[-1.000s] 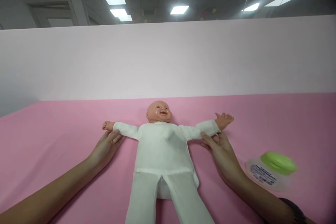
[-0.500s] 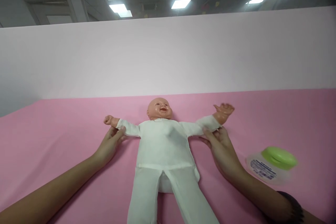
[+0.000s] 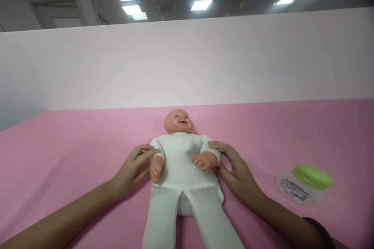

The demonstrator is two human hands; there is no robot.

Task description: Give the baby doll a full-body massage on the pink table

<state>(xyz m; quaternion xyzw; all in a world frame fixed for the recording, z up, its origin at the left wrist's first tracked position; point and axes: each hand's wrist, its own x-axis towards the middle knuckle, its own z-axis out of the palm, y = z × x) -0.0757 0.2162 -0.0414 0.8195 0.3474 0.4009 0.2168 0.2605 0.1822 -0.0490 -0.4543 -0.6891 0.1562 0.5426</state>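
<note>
Doll (image 3: pixel 182 167): was laid on its back on the pink surface (image 3: pixel 73 155), head (image 3: pixel 178 121) toward 12 o'clock, legs toward 6 o'clock and cut off by the frame edge; all clock directions were taken from its chest
Clothing: doll was dressed in a white top (image 3: pixel 178 148) and white trousers (image 3: pixel 162 218)
Doll's arms: both were bent down close to the body; one doll hand (image 3: pixel 157 169) was pointed downward at 8 o'clock, the other (image 3: pixel 206 160) was laid across the top at 3 o'clock
Left hand (image 3: pixel 131 173): was placed at 9 o'clock, fingers loosely bent and laid on the doll's near sleeve (image 3: pixel 159 144); whether the sleeve was gripped could not be told
Right hand (image 3: pixel 238 175): was placed at 3 o'clock, curved round the other sleeve (image 3: pixel 206 144), fingers above and thumb low by the cuff; firmness of hold could not be told
Dark band (image 3: pixel 318 229): was worn on the right forearm, 4 o'clock, partly blurred
Container (image 3: pixel 304 188): was set on the pink surface between 3 and 4 o'clock, apart from the right forearm; green cap (image 3: pixel 312 176) was fitted, label print was too blurred to be read
White panel (image 3: pixel 187 62): was stood behind the doll at 12 o'clock
Background: door (image 3: pixel 66 17) was seen between 10 and 11 o'clock, lit ceiling panels (image 3: pixel 201 5) were seen from 11 to 2 o'clock
</note>
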